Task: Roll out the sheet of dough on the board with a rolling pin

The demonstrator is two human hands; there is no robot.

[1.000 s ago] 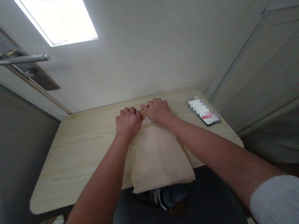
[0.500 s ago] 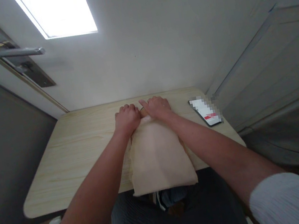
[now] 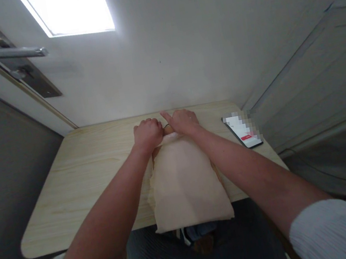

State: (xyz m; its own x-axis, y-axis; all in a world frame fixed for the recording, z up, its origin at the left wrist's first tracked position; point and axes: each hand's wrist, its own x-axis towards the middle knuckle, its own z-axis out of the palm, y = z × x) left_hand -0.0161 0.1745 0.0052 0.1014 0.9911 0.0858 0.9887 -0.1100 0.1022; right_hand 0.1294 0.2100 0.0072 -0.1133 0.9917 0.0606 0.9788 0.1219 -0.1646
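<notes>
A beige piece of cloth [image 3: 186, 180], folded flat with layers showing along its sides, lies on the light wooden table [image 3: 84, 175]. Its near end hangs slightly over the table's front edge. At the far end, my left hand [image 3: 149, 133] is closed on the left corner with its fingers curled over and out of sight. My right hand [image 3: 184, 121] grips the right corner beside it, its thumb sticking out to the left. Between the hands a small tan patch and a thin dark line show; I cannot tell what they are.
A phone [image 3: 242, 131] with a lit, partly blurred screen lies at the table's right edge. Behind the table stands a white door [image 3: 164, 78] with a metal handle [image 3: 7, 53] and a bright window pane [image 3: 70, 9]. My legs [image 3: 161, 255] are under the front edge.
The camera view has shifted slightly. Both hands stay at the cloth's far end, with a little more of the cloth's far left corner showing beside my left hand.
</notes>
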